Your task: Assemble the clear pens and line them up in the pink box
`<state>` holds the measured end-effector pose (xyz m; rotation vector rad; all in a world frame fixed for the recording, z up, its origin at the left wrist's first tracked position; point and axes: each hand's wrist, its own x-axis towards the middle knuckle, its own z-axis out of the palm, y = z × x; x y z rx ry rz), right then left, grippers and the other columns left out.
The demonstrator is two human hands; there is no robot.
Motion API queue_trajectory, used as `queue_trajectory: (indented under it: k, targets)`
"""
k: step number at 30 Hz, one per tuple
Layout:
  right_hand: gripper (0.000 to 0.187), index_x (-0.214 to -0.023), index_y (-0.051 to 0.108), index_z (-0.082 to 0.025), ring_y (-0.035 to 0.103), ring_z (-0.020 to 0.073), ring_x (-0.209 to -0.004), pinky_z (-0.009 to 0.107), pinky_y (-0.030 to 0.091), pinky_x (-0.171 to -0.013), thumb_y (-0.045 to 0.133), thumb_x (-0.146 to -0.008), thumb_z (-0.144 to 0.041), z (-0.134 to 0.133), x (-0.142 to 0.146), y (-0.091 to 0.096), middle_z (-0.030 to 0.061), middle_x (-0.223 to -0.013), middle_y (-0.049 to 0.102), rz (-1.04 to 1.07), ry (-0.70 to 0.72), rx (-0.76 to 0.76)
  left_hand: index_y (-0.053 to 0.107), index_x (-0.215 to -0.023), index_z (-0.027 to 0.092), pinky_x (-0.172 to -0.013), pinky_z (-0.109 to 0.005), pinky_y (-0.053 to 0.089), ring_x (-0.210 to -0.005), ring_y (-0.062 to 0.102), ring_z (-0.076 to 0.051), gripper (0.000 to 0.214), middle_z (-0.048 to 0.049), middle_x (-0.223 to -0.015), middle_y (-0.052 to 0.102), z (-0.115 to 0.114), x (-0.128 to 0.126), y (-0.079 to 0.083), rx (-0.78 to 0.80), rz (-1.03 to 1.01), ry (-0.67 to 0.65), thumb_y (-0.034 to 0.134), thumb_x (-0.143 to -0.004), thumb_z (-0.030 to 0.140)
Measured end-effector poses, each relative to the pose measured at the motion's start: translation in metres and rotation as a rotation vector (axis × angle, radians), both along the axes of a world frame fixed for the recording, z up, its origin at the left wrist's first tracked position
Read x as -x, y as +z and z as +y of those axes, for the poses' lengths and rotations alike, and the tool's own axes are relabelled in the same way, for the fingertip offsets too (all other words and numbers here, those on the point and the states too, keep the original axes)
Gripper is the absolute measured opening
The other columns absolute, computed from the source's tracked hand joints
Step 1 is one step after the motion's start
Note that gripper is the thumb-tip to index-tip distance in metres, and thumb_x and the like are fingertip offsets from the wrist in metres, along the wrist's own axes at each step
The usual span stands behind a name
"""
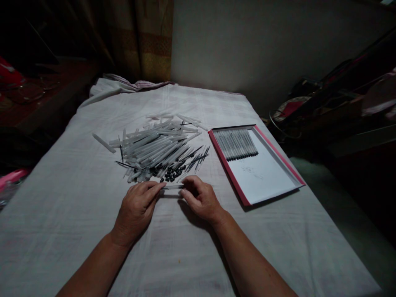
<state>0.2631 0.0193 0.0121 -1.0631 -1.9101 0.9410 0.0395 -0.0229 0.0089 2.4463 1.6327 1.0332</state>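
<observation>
Between my two hands a pen (172, 187) lies level, a clear barrel with a dark end at the right. My left hand (139, 206) is closed around its left end, which the fingers hide. At the dark right end, the thumb and fingers of my right hand (201, 198) pinch it. Just beyond my hands is a heap of clear pen barrels and whitish caps (154, 144). Small black plugs (173, 171) lie at the near side of this heap, and thin dark ink refills (199, 159) lie at its right.
On the right stands a shallow red-edged box lid (230, 177) with a white inside. A row of pens (236, 144) lies in its far left part. A whitish cloth (173, 247) covers the table. A wall and curtain (154, 41) rise behind it.
</observation>
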Motion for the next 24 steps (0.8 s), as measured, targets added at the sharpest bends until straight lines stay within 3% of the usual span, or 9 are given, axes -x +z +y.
queue_trajectory:
  k: [5, 11, 20, 24]
  targets:
    - [0.014, -0.088, 0.063, -0.022, 0.063, 0.0151, -0.070, 0.025, 0.050, -0.067, 0.053, -0.094, -0.030, 0.0001, -0.0001, 0.0000, 0.0022, -0.076, 0.068, -0.010, 0.012, -0.022, 0.068, -0.119, 0.025, -0.079, -0.032, 0.051, -0.088, 0.066, -0.020, 0.026, -0.0061, -0.099, 0.073, 0.0001, -0.0009, 0.0009, -0.009, 0.010, -0.005, 0.051, -0.099, 0.025]
    - [0.012, -0.097, 0.063, -0.020, 0.063, 0.0147, -0.069, 0.024, 0.049, -0.068, 0.055, -0.091, -0.025, 0.0000, -0.0008, 0.0020, 0.0021, -0.078, 0.069, -0.030, 0.011, -0.073, 0.068, -0.118, 0.022, -0.080, -0.031, 0.050, -0.089, 0.065, -0.019, 0.025, -0.0061, -0.100, 0.072, 0.0004, -0.0012, 0.0010, -0.032, 0.013, -0.010, 0.052, -0.098, 0.023]
    - [0.034, -0.067, 0.057, -0.020, 0.053, 0.0119, -0.056, 0.023, 0.039, -0.058, 0.048, -0.097, -0.031, 0.0018, 0.0003, -0.0001, -0.0006, -0.059, 0.057, -0.107, 0.005, -0.088, 0.069, -0.118, 0.023, -0.079, -0.032, 0.050, -0.088, 0.065, -0.020, 0.026, -0.0063, -0.099, 0.072, -0.0002, -0.0023, 0.0013, -0.023, 0.012, -0.031, 0.052, -0.098, 0.024]
    - [0.030, -0.071, 0.058, -0.020, 0.055, 0.0121, -0.058, 0.022, 0.041, -0.059, 0.049, -0.096, -0.033, 0.0010, 0.0001, 0.0005, -0.0005, -0.062, 0.060, -0.091, 0.011, -0.042, 0.069, -0.118, 0.025, -0.079, -0.031, 0.050, -0.089, 0.066, -0.019, 0.026, -0.0057, -0.099, 0.072, 0.0000, -0.0028, 0.0022, -0.022, -0.006, -0.022, 0.052, -0.098, 0.023]
